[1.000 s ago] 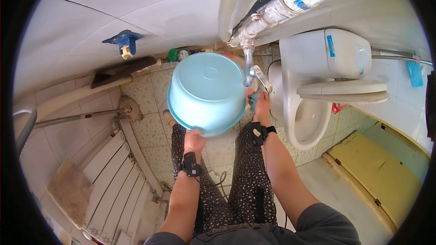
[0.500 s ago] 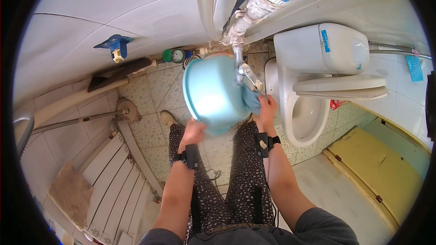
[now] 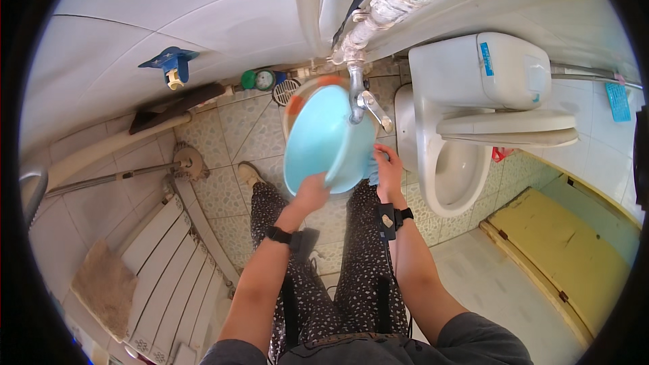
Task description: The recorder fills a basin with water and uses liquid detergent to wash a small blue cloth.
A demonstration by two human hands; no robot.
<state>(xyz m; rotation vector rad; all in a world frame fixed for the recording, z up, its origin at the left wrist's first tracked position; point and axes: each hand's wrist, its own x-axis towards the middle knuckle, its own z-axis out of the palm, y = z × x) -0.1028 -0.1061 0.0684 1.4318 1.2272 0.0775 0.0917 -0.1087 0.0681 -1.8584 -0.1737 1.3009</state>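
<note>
A light blue plastic basin (image 3: 314, 135) hangs tilted below the tap, its hollow inside turned up toward me and to the left. My left hand (image 3: 312, 193) is closed on its near rim. My right hand (image 3: 387, 170), fingers bent together, pinches a blue cloth (image 3: 372, 170) against the basin's right outer side; most of the cloth is hidden behind the hand and basin. Directly above the basin's far right rim juts the metal tap (image 3: 356, 98) with its lever. Behind the basin shows the rim of a second basin with orange patches (image 3: 295, 104), mostly covered.
To the right stands a white toilet (image 3: 449, 176) with its lid raised. A floor drain (image 3: 286, 92) and a water meter (image 3: 265, 80) lie by the far wall. A white radiator (image 3: 169, 270) with a brown cloth is at left. A yellow board (image 3: 561, 250) leans at lower right.
The basin has turned from showing its outside to showing its inside. My left hand has moved right along with the rim. The right hand has shifted slightly left and down with the cloth.
</note>
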